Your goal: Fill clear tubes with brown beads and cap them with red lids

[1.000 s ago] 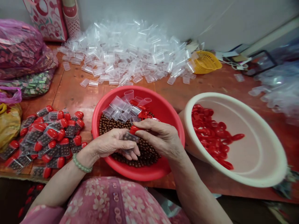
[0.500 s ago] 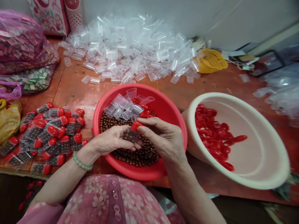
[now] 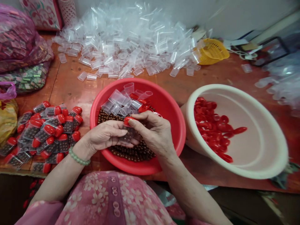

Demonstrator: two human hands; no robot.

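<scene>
Over a red basin (image 3: 180,125), my left hand (image 3: 103,134) is closed round a small clear plastic case (image 3: 127,135) of dark beads. The case is tilted, partly hidden by my fingers. My right hand (image 3: 157,132) pinches the red cap (image 3: 129,121) at its upper end between thumb and fingers; whether the cap is fully seated I cannot tell. Below my hands, brown beads (image 3: 131,155) lie in the basin. Empty clear sleeves (image 3: 118,99) and a few red caps rest on the beads at the back.
Left of the basin is a pile of filled red-capped cases (image 3: 48,132). A tilted white basin (image 3: 282,150) holds red caps (image 3: 212,125) to the right. Behind are heaped clear sleeves (image 3: 131,43), a yellow basket (image 3: 214,53) and a purple bag (image 3: 17,40).
The view has shifted slightly, so everything sits a little higher and further left. My hands have turned the case a bit, the cap end now more upright; both still hold it.
</scene>
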